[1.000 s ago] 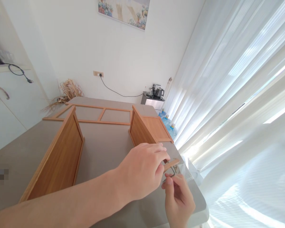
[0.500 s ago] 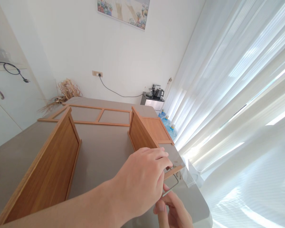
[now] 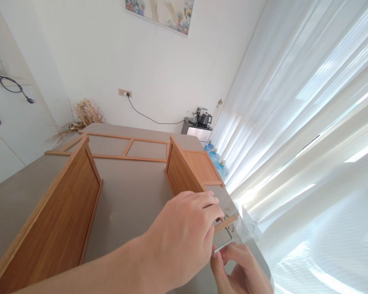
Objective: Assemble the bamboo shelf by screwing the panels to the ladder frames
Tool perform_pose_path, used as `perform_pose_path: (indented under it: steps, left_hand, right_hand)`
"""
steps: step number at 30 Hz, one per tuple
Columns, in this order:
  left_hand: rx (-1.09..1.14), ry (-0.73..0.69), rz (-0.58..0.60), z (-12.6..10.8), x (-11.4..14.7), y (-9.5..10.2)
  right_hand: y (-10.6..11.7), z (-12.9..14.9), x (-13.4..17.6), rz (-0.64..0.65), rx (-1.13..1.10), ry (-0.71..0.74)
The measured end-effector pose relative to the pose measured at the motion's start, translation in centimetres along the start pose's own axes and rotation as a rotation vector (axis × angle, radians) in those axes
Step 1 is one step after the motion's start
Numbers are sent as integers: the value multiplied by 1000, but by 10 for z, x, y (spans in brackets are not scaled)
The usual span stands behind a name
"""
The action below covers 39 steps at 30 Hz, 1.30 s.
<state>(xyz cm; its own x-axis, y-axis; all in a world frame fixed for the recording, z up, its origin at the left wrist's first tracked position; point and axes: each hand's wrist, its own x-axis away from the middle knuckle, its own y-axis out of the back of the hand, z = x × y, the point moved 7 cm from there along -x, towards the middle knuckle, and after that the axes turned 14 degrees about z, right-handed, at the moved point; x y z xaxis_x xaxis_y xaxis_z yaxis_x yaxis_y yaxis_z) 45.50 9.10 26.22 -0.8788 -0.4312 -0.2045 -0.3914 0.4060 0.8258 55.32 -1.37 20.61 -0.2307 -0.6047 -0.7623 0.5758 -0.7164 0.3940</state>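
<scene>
My left hand [image 3: 184,237] reaches across from the lower left, its fingers closed around the near end of an upright wooden panel [image 3: 184,169]. A narrow wooden strip [image 3: 227,223] juts out to the right beyond those fingers. Below it, my right hand [image 3: 242,267] pinches the long arm of a bent hex key [image 3: 223,246]. The key's short end points up at the strip; its tip is hard to make out. Several small screws [image 3: 232,229] lie on the table just past the strip.
Another upright wooden panel [image 3: 59,208] stands on the left of the grey table [image 3: 129,196]. A wooden frame [image 3: 110,156] and a flat panel [image 3: 204,168] lie at the back. Blue water bottles [image 3: 222,168] and a white curtain [image 3: 313,134] are beyond the right edge.
My right hand has shifted right, with its fingers now farther along the hex key toward the bend. My left hand keeps its hold on the panel. The view has tilted slightly.
</scene>
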Motion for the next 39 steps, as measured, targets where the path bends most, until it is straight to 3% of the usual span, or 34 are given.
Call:
perform_pose_path:
  steps: [3,7,13,20,33,39]
  left_hand:
    - [-7,-13,-7,-1,0,1]
    - [-10,-22,-25,-1,1,1]
    - [-1,-18,-23,-2,2,1]
    - [17,-15,-14,0,0,0]
    - [-1,13,18,0,0,0]
    - [-8,16,8,0,1,0]
  right_hand:
    - [8,-2,-6,-1,-27,56]
    - [17,-13,-13,-25,-35,16]
    - [28,-33,-14,-212,-83,-75]
    - [25,-47,-14,-109,-70,-83]
    - [16,-67,26,1,-30,-316]
    - [11,-63,30,23,-26,-318]
